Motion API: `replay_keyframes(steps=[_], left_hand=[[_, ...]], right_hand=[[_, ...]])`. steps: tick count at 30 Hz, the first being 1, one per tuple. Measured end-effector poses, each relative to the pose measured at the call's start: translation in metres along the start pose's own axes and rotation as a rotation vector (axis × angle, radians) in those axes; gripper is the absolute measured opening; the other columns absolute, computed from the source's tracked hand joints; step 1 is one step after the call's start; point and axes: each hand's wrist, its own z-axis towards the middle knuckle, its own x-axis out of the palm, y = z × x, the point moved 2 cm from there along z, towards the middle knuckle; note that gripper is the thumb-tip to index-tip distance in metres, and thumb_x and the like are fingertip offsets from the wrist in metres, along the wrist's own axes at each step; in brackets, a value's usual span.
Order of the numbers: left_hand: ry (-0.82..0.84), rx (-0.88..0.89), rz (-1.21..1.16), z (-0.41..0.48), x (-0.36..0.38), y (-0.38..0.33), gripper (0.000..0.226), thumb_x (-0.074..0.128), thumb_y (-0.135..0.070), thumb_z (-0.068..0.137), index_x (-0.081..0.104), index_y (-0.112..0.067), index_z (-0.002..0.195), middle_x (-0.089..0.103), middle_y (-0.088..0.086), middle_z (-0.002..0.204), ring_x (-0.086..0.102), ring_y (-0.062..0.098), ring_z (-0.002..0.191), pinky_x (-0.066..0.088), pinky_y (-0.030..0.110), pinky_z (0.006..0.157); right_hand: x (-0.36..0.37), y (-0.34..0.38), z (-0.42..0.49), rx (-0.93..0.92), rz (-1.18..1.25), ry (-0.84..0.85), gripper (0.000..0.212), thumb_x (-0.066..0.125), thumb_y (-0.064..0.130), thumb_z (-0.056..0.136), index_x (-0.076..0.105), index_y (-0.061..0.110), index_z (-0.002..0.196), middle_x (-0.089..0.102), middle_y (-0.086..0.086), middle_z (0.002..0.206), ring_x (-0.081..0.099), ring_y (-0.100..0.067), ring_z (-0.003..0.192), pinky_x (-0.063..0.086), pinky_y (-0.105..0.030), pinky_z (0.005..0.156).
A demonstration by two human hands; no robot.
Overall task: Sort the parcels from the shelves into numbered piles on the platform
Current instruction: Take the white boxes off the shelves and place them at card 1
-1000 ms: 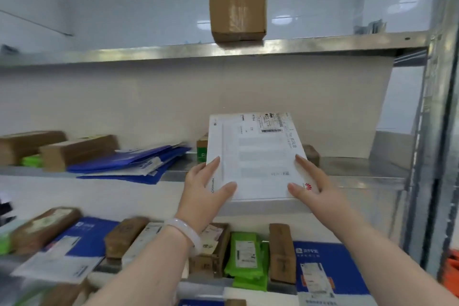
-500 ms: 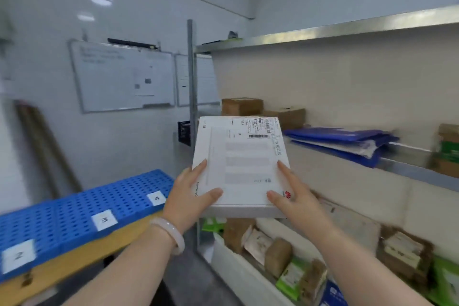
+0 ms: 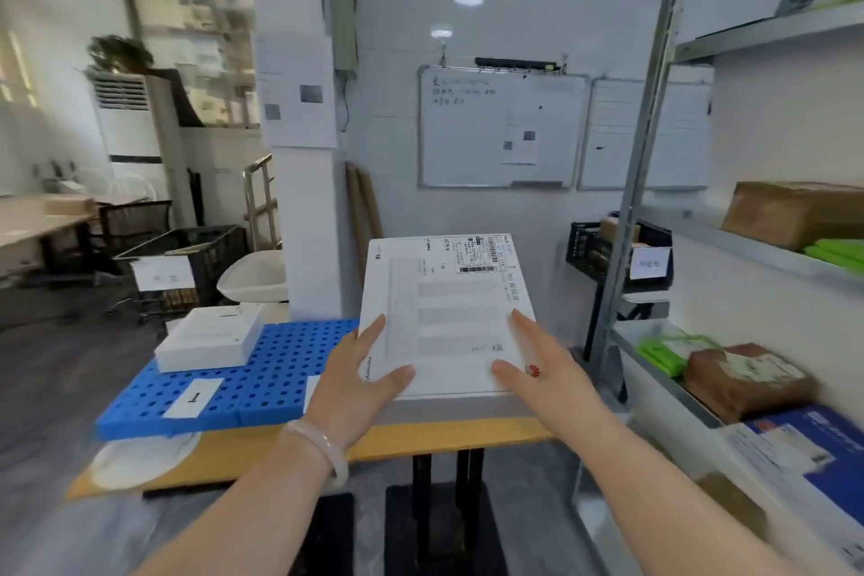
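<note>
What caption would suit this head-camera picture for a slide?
Left hand and right hand carry a flat white labelled box toward the blue perforated platform.

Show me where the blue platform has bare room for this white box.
Free: the blue perforated platform between the white box pile behind label 1 and the flat white box held by the left hand and right hand. Its near edge by label 1 is bare too. The shelves on the right are crowded.
</note>
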Motion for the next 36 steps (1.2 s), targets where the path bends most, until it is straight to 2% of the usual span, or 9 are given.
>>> replay_keyframes(steps=[2,6,12,16,22,25,31,36], left_hand=[[-0.052,-0.044,0.011,0.012,-0.009,0.013,0.075,0.071,-0.041,0.082,0.029,-0.046,0.144,0.021,-0.010,0.156,0.011,0.008,0.145,0.013,0.031,0.117],[-0.144,-0.134,0.040,0.031,-0.027,0.036,0.076,0.070,-0.040,0.083,0.027,-0.044,0.145,0.019,-0.009,0.156,0.012,0.008,0.145,0.013,0.031,0.117],[-0.251,-0.244,0.124,0.058,-0.069,0.072,0.074,0.068,-0.043,0.084,0.026,-0.046,0.144,0.021,-0.010,0.156,0.013,0.011,0.145,0.017,0.036,0.118],[-0.309,-0.281,0.170,0.077,-0.105,0.103,0.072,0.067,-0.037,0.086,0.029,-0.039,0.147,0.023,-0.008,0.155,0.018,0.013,0.144,0.019,0.035,0.118],[-0.343,-0.319,0.146,0.114,-0.168,0.167,0.069,0.068,-0.038,0.085,0.032,-0.042,0.144,0.025,-0.008,0.155,0.023,0.014,0.142,0.024,0.038,0.117],[-0.346,-0.321,0.147,0.135,-0.206,0.194,0.068,0.067,-0.040,0.086,0.032,-0.041,0.144,0.025,-0.009,0.155,0.027,0.014,0.141,0.027,0.036,0.114],[-0.308,-0.361,0.186,0.190,-0.288,0.242,0.066,0.065,-0.040,0.087,0.032,-0.040,0.145,0.022,-0.007,0.157,0.027,0.017,0.142,0.027,0.036,0.112],[-0.247,-0.394,0.224,0.239,-0.329,0.283,0.064,0.061,-0.037,0.091,0.030,-0.038,0.147,0.017,-0.005,0.158,0.025,0.019,0.143,0.027,0.036,0.112]], right_hand=[[0.020,-0.004,0.030,-0.026,0.021,0.075,0.069,0.065,0.037,0.088,0.028,0.044,0.146,0.032,0.021,0.147,0.042,-0.002,0.120,0.035,-0.020,0.097],[0.055,-0.010,0.081,-0.055,0.022,0.209,0.070,0.064,0.040,0.088,0.026,0.048,0.146,0.030,0.022,0.146,0.038,-0.005,0.129,0.034,-0.027,0.108],[0.119,-0.003,0.135,-0.067,0.092,0.349,0.069,0.065,0.035,0.089,0.029,0.041,0.147,0.033,0.018,0.147,0.042,-0.004,0.121,0.035,-0.020,0.099],[0.174,0.005,0.161,-0.029,0.138,0.398,0.070,0.066,0.037,0.088,0.029,0.043,0.146,0.033,0.018,0.149,0.044,-0.007,0.115,0.038,-0.025,0.098],[0.259,0.026,0.198,-0.017,0.106,0.428,0.069,0.064,0.038,0.090,0.026,0.043,0.148,0.031,0.014,0.150,0.043,-0.006,0.111,0.042,-0.022,0.087],[0.305,0.041,0.219,-0.009,0.098,0.437,0.069,0.063,0.039,0.090,0.026,0.043,0.148,0.031,0.013,0.151,0.042,-0.006,0.110,0.040,-0.027,0.095],[0.401,0.068,0.260,0.048,0.125,0.429,0.070,0.063,0.039,0.090,0.025,0.041,0.149,0.028,0.012,0.153,0.042,-0.006,0.110,0.037,-0.030,0.102],[0.462,0.067,0.305,0.083,0.065,0.456,0.068,0.056,0.038,0.093,0.020,0.041,0.150,0.024,0.011,0.155,0.040,-0.004,0.112,0.033,-0.030,0.104]])
